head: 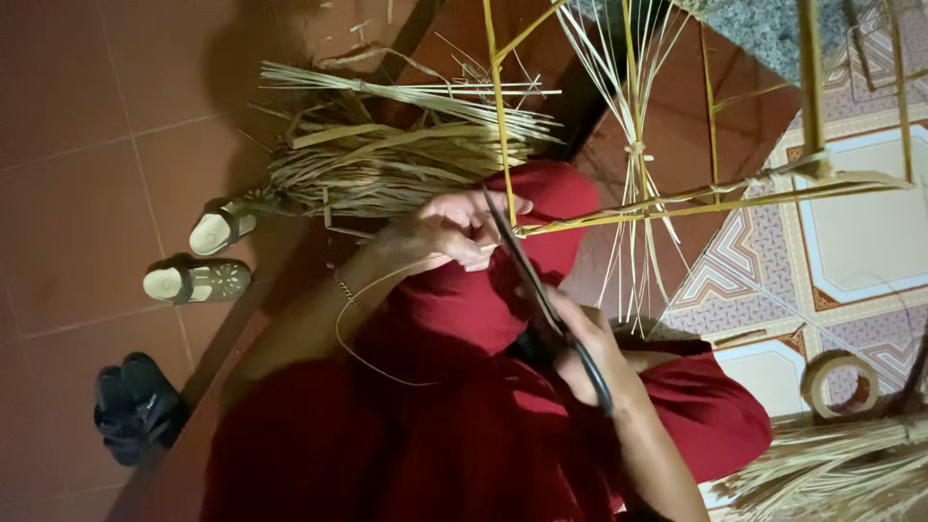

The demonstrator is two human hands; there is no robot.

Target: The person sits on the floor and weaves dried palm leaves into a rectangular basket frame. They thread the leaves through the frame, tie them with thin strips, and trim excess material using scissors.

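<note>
Left hand [462, 227] is pinching a thin pale strip [372, 300] right at the corner of the bamboo frame [677, 205]; fingers closed tight on it. The strip is looping down over the forearm and across the red-clad lap [464, 425]. Right hand [590, 348] is gripping the dark scissors [541, 290] by the handles, fingers wrapped shut around them. The blades are pointing up toward the left hand, tips sitting just beside the frame corner. Can't tell how far the blades are parted.

Progress, judging from the layout: the frame is already standing as a box of yellow sticks, with at least one lashed joint [638, 150] showing on the centre upright where a sheaf of fine slivers [619, 58] is crossing through. The corner under the left hand looks like the joint being worked now. Other corners are running out of view, so can't say how many are left to tie.

Counts:
- frame: one
- scissors: one pair
- loose strip in hand: one
- bundles of split strips: two, one big heap [387, 155] on the floor behind the left hand, one [822, 469] at lower right
- roll of tape or coiled strip [839, 382]: one, on the patterned tiles [851, 232]
- pale sandals [208, 256]: one pair
- dark footwear [135, 406]: one pair, near the sandals on the red floor [87, 126]
</note>
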